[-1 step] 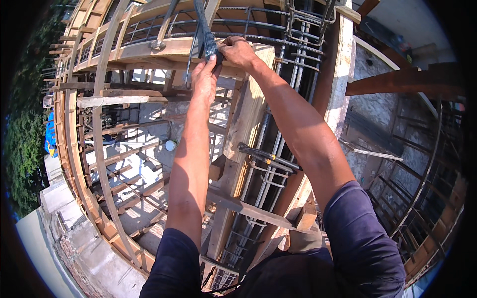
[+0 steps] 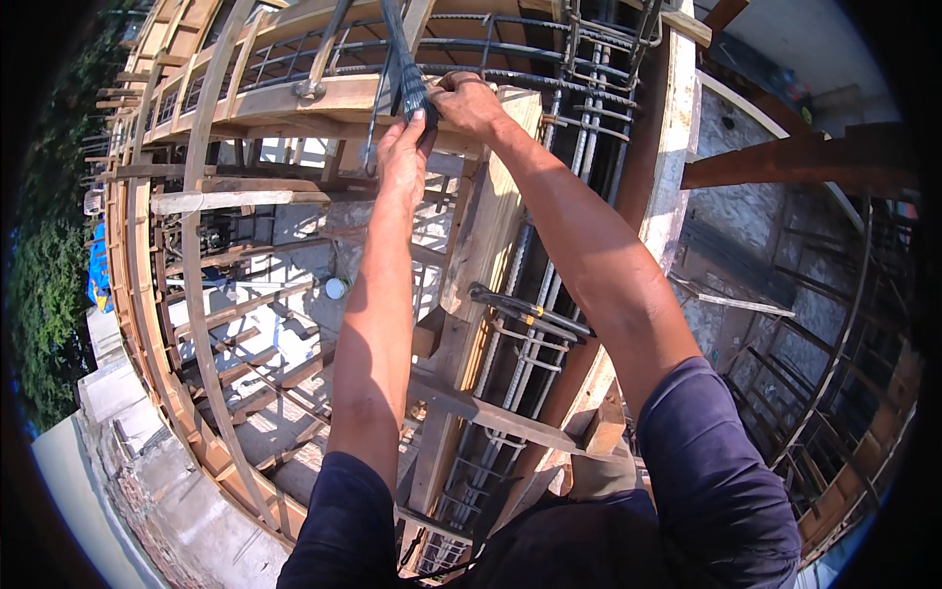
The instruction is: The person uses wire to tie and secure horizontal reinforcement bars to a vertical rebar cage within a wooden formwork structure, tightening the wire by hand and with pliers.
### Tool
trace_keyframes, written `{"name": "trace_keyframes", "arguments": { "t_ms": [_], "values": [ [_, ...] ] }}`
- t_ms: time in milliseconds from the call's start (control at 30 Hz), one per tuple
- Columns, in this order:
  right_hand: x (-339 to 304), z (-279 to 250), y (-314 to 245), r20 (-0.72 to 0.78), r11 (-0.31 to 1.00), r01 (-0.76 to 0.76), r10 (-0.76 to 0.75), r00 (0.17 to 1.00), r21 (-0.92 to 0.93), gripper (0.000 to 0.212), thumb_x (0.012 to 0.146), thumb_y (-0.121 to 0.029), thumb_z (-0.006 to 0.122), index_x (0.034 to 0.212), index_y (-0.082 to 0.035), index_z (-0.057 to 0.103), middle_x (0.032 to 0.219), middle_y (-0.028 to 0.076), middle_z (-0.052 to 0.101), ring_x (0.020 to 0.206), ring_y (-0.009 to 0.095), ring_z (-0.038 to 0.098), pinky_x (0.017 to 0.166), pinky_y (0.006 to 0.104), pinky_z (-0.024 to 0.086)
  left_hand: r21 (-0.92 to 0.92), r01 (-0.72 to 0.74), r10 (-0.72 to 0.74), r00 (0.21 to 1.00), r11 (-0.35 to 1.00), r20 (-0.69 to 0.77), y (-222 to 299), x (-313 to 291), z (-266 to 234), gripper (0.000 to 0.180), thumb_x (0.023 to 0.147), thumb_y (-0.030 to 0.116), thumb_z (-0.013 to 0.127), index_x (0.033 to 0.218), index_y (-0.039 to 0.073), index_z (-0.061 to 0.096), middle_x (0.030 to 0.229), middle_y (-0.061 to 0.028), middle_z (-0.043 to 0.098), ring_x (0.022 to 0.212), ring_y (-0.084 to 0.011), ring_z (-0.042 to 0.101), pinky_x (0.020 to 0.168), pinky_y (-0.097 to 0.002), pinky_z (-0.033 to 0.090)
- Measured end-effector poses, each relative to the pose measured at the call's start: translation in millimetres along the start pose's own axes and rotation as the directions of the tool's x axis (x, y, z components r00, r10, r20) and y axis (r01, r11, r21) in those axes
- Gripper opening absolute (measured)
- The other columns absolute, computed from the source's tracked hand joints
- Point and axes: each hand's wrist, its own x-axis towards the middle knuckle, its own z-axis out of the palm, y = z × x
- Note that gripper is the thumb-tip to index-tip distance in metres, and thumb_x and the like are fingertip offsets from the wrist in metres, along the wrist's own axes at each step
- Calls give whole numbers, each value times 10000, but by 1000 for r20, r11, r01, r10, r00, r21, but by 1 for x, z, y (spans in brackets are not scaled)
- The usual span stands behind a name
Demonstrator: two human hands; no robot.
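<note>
My left hand (image 2: 403, 149) is closed around the lower end of a bundle of thin dark tie wires (image 2: 409, 83), thumb on top. The bundle runs up and away past the upper edge of the view. Close beside it, my right hand (image 2: 471, 105) has its fingers pinched together at the bundle's end; what lies between those fingertips is hidden. Both hands are above the corner where timber formwork (image 2: 491, 211) meets a crossing beam form. Below my right forearm, pincers (image 2: 530, 312) with dark, yellow-marked handles lie across the steel rebar cage (image 2: 520, 378).
A wooden crosspiece (image 2: 500, 417) spans the form near my body. More rebar (image 2: 461, 47) runs along the far beam. To the left, timber props (image 2: 240, 255) stand above a lower level with a white bucket (image 2: 337, 288). A dark red beam (image 2: 785, 162) juts in at right.
</note>
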Motion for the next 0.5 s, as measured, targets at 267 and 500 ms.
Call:
{"name": "trace_keyframes", "arguments": {
  "t_ms": [267,500],
  "values": [
    [-13,-6,-6,-42,991,-5,11,999,132,398,895,-354,590,1063,0,661,1027,224,683,1013,372,634,906,437,483,-45,-27,22,994,999,-107,3,-6,27,164,961,130,672,1047,-4,630,1055,-75,655,964,-153,635,924,-300,547],
    [-50,-3,10,-89,868,205,-185,979,453,263,952,-204,535,905,47,596,892,159,582,902,340,548,834,439,428,-16,-44,39,978,999,-204,4,-15,39,166,897,112,746,969,6,640,945,-79,675,838,-156,653,820,-284,555]
  ]
}}
